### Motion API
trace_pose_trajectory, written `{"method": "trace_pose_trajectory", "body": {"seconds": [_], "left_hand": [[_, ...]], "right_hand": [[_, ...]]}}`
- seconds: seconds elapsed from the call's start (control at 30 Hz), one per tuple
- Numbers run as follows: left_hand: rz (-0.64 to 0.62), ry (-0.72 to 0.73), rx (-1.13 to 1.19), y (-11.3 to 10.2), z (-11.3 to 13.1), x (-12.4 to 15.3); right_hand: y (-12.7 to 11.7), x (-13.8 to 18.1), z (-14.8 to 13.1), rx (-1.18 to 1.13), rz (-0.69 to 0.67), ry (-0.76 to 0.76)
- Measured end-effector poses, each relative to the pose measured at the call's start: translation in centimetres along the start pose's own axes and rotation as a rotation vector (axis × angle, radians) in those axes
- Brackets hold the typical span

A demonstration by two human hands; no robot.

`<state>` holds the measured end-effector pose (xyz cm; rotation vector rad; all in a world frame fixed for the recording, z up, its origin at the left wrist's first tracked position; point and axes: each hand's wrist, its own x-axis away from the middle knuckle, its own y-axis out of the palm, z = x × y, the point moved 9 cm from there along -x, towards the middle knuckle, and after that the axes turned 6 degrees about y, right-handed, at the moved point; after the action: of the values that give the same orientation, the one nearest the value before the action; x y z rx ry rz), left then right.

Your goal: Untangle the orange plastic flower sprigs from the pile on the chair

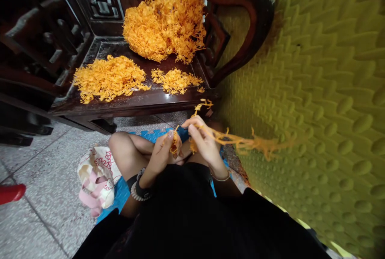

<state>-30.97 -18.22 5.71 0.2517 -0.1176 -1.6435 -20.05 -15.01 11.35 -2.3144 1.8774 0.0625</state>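
Above my lap my left hand [164,148] is closed round a small bunch of orange plastic pieces [175,145]. Close beside it, my right hand [204,140] is closed on a long orange plastic strand [234,140], whose blurred end trails off to the right. A curled part of orange plastic also sticks up above the right fingers. On the dark wooden chair seat in front lie a wide pile of orange pieces [110,77] at left and a smaller pile [176,80] at right. A large orange heap [168,22] rises behind them.
The carved wooden chair [135,104] has a curved armrest [258,22] at right, against a yellow-green embossed wall [319,90]. A white and pink cloth bag [98,181] rests at left by the blue foam mat [118,199]. A red object [12,193] enters at far left.
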Motion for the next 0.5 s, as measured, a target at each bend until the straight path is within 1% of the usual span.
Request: {"method": "trace_pose_trajectory", "body": {"seconds": [0.07,0.13,0.2,0.27,0.33,0.4,0.43,0.5], "left_hand": [[-0.029,-0.022,-0.078,-0.2,-0.1,0.1],[-0.071,-0.040,-0.143,-0.4,-0.3,0.2],[-0.083,-0.043,-0.174,-0.8,-0.5,0.3],[-0.084,-0.057,-0.153,-1.0,-1.1,0.4],[-0.115,-0.096,-0.080,-0.6,-1.7,0.5],[-0.155,-0.126,0.005,0.3,-1.7,0.7],[-0.160,-0.124,0.039,0.8,-1.3,0.7],[-0.123,-0.108,0.071,1.5,-0.1,0.7]], "right_hand": [[1.1,0.4,0.4,0.027,-0.100,0.048],[2.1,0.7,1.2,-0.004,-0.206,0.123],[2.6,0.9,2.0,-0.042,-0.280,0.171],[3.0,1.2,2.9,-0.119,-0.323,0.224],[3.2,1.6,4.2,-0.265,-0.316,0.309],[3.3,2.1,5.1,-0.417,-0.250,0.371],[3.2,2.3,5.3,-0.474,-0.202,0.377],[3.1,2.6,5.4,-0.544,-0.130,0.365]]}}
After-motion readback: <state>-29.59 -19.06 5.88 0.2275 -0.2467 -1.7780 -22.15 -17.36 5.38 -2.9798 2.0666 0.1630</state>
